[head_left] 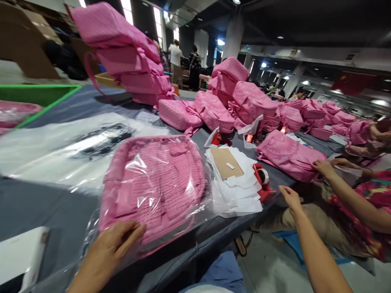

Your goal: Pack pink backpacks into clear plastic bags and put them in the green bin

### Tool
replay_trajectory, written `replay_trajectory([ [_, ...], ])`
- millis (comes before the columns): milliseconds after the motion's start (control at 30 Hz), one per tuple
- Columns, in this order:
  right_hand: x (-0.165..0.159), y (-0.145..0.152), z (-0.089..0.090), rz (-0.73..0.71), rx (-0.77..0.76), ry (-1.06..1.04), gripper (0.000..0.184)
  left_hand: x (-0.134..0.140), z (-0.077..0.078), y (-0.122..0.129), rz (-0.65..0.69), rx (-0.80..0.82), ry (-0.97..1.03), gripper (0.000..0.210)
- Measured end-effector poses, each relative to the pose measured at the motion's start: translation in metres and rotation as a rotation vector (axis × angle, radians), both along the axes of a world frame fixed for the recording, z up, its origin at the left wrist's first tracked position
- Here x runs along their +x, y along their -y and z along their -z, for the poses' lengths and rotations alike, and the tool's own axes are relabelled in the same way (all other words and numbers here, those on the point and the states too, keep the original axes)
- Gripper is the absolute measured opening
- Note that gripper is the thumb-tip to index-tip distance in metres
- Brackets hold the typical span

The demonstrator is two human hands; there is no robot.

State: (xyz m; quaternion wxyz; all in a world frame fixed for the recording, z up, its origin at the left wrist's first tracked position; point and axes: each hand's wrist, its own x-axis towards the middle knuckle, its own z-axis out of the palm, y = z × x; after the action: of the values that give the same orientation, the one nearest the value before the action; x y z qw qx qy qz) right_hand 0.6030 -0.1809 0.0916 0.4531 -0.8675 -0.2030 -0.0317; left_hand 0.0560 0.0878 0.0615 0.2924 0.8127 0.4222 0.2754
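Observation:
A pink striped backpack point(159, 183) lies flat inside a clear plastic bag point(204, 205) at the table's front edge. My left hand point(114, 246) is at the bag's near left corner, fingers curled together on the plastic. To the right, my right hand point(291, 199) is just off the end of a red tape dispenser point(265, 189). Its thumb and fingertips are pinched together; whatever is between them is too small to make out. White paper sheets point(235, 195) lie between bag and dispenser, with a brown card point(226, 162) on top.
Several pink backpacks point(214, 112) line the table's far side, with a tall stack point(131, 61) at back left. A printed white plastic bag point(61, 142) and green-edged bin point(58, 91) are left. A co-worker's hand point(325, 169) touches another backpack point(290, 154) at right.

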Motion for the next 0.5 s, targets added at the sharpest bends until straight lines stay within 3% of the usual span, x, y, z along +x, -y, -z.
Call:
replay_trajectory([
  [167, 0.002, -0.017, 0.013, -0.062, -0.049, -0.115, 0.054, 0.0, -0.01, -0.002, 0.01, -0.032, -0.034, 0.047],
  [333, 0.0, -0.028, 0.009, -0.048, -0.009, -0.165, 0.039, 0.004, -0.022, 0.002, 0.018, -0.051, -0.085, 0.046],
  [500, -0.023, -0.005, 0.003, -0.039, 0.114, -0.134, 0.032, 0.003, -0.015, 0.001, -0.006, -0.011, -0.086, 0.045],
])
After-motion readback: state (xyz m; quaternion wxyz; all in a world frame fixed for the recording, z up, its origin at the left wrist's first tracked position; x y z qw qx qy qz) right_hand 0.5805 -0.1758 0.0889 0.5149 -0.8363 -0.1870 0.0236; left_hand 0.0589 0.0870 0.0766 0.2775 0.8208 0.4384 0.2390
